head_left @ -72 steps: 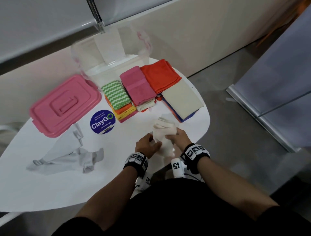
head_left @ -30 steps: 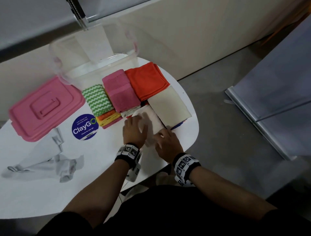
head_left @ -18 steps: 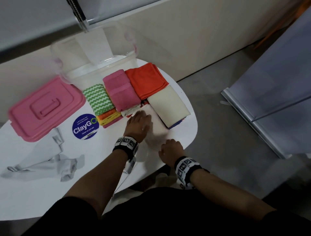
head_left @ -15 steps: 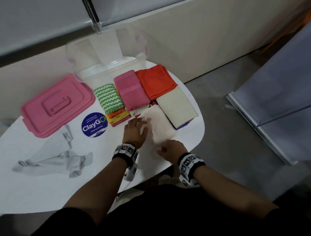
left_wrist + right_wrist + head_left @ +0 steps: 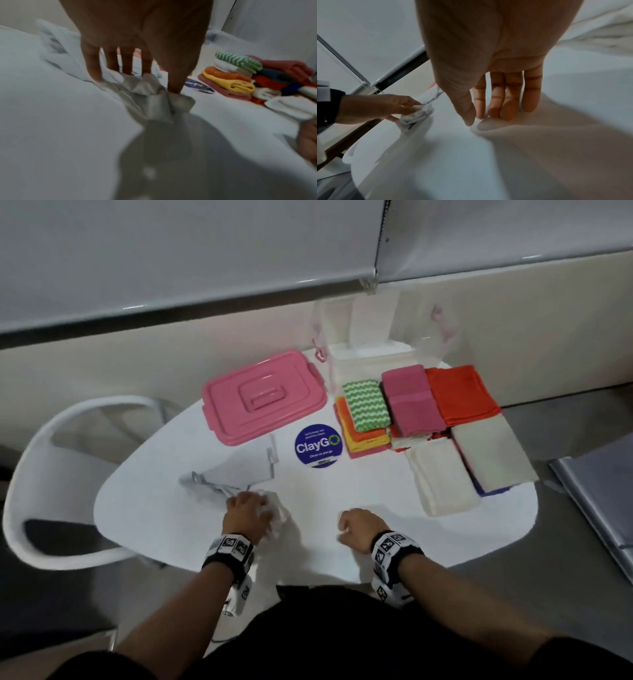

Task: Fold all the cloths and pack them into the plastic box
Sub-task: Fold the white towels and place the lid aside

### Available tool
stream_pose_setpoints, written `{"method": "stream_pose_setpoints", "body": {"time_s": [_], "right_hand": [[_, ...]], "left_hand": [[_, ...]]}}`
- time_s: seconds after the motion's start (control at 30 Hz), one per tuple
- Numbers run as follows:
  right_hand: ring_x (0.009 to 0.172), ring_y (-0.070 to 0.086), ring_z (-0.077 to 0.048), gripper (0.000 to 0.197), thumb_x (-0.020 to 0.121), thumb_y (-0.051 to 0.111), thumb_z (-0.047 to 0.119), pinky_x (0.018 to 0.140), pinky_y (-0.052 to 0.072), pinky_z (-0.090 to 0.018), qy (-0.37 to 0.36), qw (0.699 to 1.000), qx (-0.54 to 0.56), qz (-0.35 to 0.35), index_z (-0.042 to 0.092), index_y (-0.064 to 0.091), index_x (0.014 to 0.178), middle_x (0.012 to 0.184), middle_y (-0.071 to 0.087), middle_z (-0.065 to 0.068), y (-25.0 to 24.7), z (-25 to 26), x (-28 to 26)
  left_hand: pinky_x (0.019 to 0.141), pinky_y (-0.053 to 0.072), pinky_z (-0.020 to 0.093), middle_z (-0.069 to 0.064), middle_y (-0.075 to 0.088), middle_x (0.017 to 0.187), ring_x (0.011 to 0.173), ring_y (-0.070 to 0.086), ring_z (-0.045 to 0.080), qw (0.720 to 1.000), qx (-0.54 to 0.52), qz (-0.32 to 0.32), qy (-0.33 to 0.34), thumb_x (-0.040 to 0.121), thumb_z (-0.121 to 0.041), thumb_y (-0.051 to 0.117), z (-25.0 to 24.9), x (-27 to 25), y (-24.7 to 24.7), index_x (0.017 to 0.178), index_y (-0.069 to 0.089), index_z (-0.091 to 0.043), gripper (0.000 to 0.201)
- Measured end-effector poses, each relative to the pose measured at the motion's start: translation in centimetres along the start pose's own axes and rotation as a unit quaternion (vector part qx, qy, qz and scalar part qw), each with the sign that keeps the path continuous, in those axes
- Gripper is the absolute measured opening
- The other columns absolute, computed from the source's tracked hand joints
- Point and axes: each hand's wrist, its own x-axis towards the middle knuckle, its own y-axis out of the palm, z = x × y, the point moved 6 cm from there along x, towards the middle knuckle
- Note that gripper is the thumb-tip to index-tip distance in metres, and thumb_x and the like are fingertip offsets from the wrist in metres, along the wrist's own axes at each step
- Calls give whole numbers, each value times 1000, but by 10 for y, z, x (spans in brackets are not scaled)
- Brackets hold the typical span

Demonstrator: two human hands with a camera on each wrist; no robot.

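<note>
My left hand (image 5: 246, 513) is bunched on the near end of the last loose cloth, the white striped cloth (image 5: 226, 479), fingers (image 5: 92, 63) and thumb pinching a crumpled wad of it against the counter (image 5: 342, 484). The rest of it trails away to the far left, toward the pink lid (image 5: 262, 397). My right hand (image 5: 358, 529) is apart from it, holding nothing, fingers relaxed with the tips down on the bare counter.

This cloth looks thin, limp and very light, so it should slide easily on the smooth top and keep no shape by itself. Gripping a wad will only drag it in a heap; I judge it better to find two corners or one straight hem, one hand on each, and shake it flat before folding.

The folded stacks (image 5: 421, 419) sit at the far right, with the cream folded cloth (image 5: 442, 474) nearest me. The plastic box (image 5: 380, 344) stands just behind them, open; I see nothing coloured packed in it yet
</note>
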Motion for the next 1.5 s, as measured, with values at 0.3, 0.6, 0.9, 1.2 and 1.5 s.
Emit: {"method": "stream_pose_setpoints", "body": {"time_s": [0.3,0.6,0.9,1.2,1.5], "right_hand": [[109,59,-23,54,87,56,13,93,49,-36,63,990,100,-75,30,44,137,122,57,-4,2,79,45],[106,59,-17,34,88,57,12,98,47,-31,40,993,103,-48,26,63,117,117,59,-1,26,95,41],[110,61,-24,40,90,38,2,97,45,-30,74,990,107,-59,21,71,103,115,69,-3,36,70,11],[103,58,-17,58,83,76,22,89,46,-27,72,951,227,-199,26,51,135,126,57,-4,-47,43,-14],[72,57,-5,34,78,81,39,69,43,-26,-135,950,174,-222,16,70,101,78,61,13,-183,141,-26]], "left_hand": [[83,49,26,-4,70,83,87,66,15,950,-71,227,203,83,-42,70,-19,-8,-6,79,69,-22,20],[101,33,39,0,47,136,124,40,25,989,-20,-54,136,80,-55,67,13,47,-45,135,49,-27,64],[95,42,43,6,41,141,126,36,29,984,51,-11,169,87,-49,62,-42,53,-4,137,46,-19,61],[76,34,28,5,56,90,88,51,22,927,-366,16,81,99,-23,48,-60,50,-66,95,54,-9,16],[76,36,28,-3,48,84,80,46,8,843,-500,-56,189,98,-20,41,-113,-12,-223,89,48,-16,12]]}}
